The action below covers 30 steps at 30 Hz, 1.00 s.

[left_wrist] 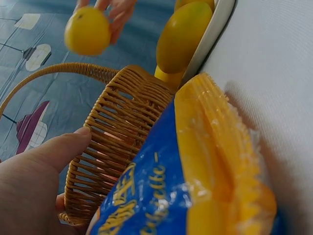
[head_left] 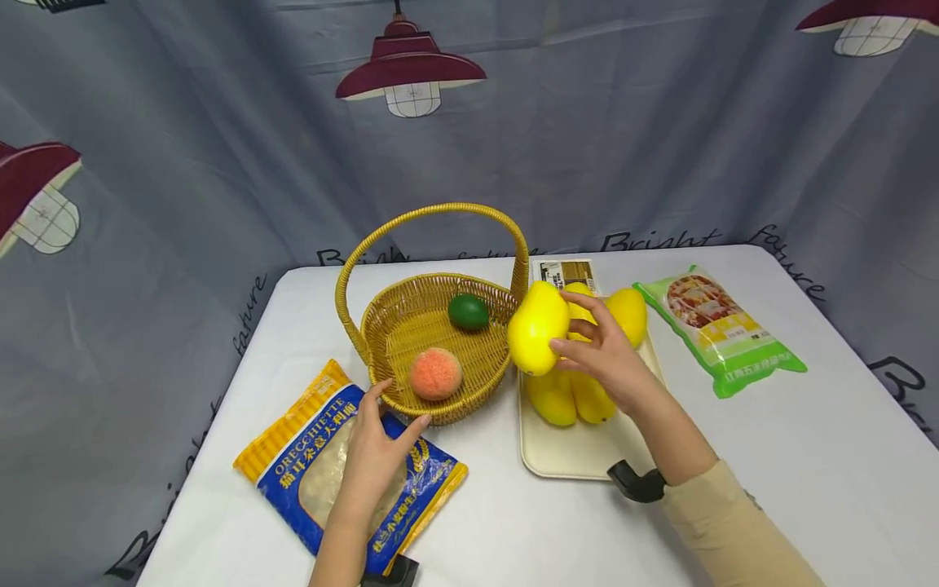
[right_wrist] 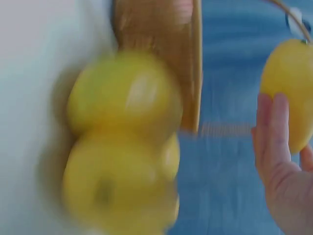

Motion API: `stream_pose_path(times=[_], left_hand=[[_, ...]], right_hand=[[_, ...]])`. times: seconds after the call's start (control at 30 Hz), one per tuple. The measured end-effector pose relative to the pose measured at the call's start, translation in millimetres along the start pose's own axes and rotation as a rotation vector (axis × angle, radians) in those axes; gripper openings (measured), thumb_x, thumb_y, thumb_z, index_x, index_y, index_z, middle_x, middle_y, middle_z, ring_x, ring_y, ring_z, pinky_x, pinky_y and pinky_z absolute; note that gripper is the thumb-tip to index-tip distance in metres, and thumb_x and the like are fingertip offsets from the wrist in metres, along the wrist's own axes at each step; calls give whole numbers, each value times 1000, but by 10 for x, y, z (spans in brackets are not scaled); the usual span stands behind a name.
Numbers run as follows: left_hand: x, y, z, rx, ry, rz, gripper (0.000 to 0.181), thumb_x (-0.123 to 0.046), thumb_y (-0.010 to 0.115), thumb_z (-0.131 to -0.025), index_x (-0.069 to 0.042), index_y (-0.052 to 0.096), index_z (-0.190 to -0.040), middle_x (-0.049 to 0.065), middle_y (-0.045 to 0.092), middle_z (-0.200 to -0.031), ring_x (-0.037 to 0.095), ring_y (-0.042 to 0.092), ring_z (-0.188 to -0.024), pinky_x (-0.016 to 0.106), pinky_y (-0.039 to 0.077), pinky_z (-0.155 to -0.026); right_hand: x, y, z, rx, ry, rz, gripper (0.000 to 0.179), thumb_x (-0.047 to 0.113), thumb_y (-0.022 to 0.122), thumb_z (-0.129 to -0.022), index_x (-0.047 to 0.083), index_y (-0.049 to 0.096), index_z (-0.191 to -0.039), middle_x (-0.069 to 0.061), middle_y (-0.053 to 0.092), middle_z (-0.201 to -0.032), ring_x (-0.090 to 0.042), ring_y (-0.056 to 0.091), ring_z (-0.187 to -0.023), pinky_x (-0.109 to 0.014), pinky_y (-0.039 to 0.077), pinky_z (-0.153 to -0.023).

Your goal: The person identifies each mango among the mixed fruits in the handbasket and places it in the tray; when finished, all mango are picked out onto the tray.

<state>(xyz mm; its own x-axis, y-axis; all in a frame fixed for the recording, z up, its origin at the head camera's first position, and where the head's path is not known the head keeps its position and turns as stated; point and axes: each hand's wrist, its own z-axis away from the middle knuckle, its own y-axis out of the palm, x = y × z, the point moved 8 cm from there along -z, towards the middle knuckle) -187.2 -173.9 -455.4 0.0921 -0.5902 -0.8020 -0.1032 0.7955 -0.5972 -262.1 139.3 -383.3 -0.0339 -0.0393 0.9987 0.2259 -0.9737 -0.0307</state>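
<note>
My right hand (head_left: pixel 605 350) holds a yellow mango (head_left: pixel 539 328) between thumb and fingers, raised at the right edge of the wicker basket (head_left: pixel 480 399). Several more mangoes (head_left: pixel 552 399) lie on a cream tray (head_left: pixel 568 463) below that hand; the right wrist view shows them blurred. Inside the basket are a peach (head_left: pixel 436 374) and a smooth dark green fruit (head_left: pixel 468 312). My left hand (head_left: pixel 374 456) grips the basket's near rim, its thumb (left_wrist: pixel 73 142) on the wicker in the left wrist view. Its other fingers are mostly hidden there.
A blue and yellow orecchiette bag (head_left: pixel 293 456) lies under my left hand, against the basket. At the right is a green food packet (head_left: pixel 722 330). Behind the tray lies a printed card (head_left: pixel 568 271). The basket's tall handle (head_left: pixel 440 209) arches over it. A grey curtain (head_left: pixel 623 147) hangs behind.
</note>
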Motion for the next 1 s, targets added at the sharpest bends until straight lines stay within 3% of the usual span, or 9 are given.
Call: stream_pose_path(times=[0.2, 0.3, 0.43, 0.53, 0.63, 0.8, 1.0], left_hand=[[23, -17, 12, -5, -8, 6, 93, -67, 65, -78, -19, 27, -148, 14, 29, -151, 35, 40, -132, 62, 34, -101], [21, -3, 12, 3, -8, 6, 93, -67, 65, -78, -19, 27, -148, 14, 30, -150, 35, 40, -132, 61, 34, -101], [19, 8, 6, 10, -11, 6, 93, -67, 65, -78, -20, 27, -148, 14, 31, -150, 34, 39, -132, 61, 34, -101], [18, 10, -1, 14, -13, 8, 94, -68, 65, -77, -20, 27, -148, 15, 30, -150, 35, 38, -133, 61, 33, -102], [19, 10, -5, 20, -14, 13, 95, -69, 64, -76, -19, 26, -148, 15, 30, -151, 35, 38, -133, 60, 33, -103], [8, 17, -4, 25, -13, 15, 96, -69, 64, -77, -18, 26, -148, 15, 30, -150, 35, 38, -133, 59, 32, -104], [6, 7, -3, 22, -19, 13, 95, -68, 65, -77, -18, 26, -148, 16, 31, -149, 35, 38, -133, 60, 33, -103]], right_hand=[[-129, -729, 294, -13, -38, 148, 67, 13, 65, -93, 25, 29, -148, -20, 37, -135, -17, 60, -103, -33, 56, -79], [-243, -1043, 414, 19, -13, 223, 67, 11, 64, -93, 27, 29, -148, -20, 34, -140, -11, 59, -104, -31, 55, -80], [-426, -1326, 500, 80, 66, 349, 67, 17, 64, -93, 27, 28, -149, -19, 33, -145, -22, 50, -118, -39, 53, -85], [-581, -1432, 506, 110, 127, 418, 68, 23, 66, -91, 26, 29, -148, -20, 35, -144, -36, 43, -123, -47, 49, -88], [-723, -1476, 493, 121, 177, 433, 70, 27, 67, -90, 24, 29, -149, -22, 36, -143, -41, 41, -124, -48, 48, -87], [-872, -1509, 489, 111, 215, 399, 74, 26, 68, -89, 20, 26, -149, -25, 37, -142, -40, 48, -118, -44, 50, -85], [-898, -1492, 461, 106, 215, 429, 73, 30, 69, -89, 21, 29, -149, -26, 38, -140, -39, 52, -115, -41, 53, -83]])
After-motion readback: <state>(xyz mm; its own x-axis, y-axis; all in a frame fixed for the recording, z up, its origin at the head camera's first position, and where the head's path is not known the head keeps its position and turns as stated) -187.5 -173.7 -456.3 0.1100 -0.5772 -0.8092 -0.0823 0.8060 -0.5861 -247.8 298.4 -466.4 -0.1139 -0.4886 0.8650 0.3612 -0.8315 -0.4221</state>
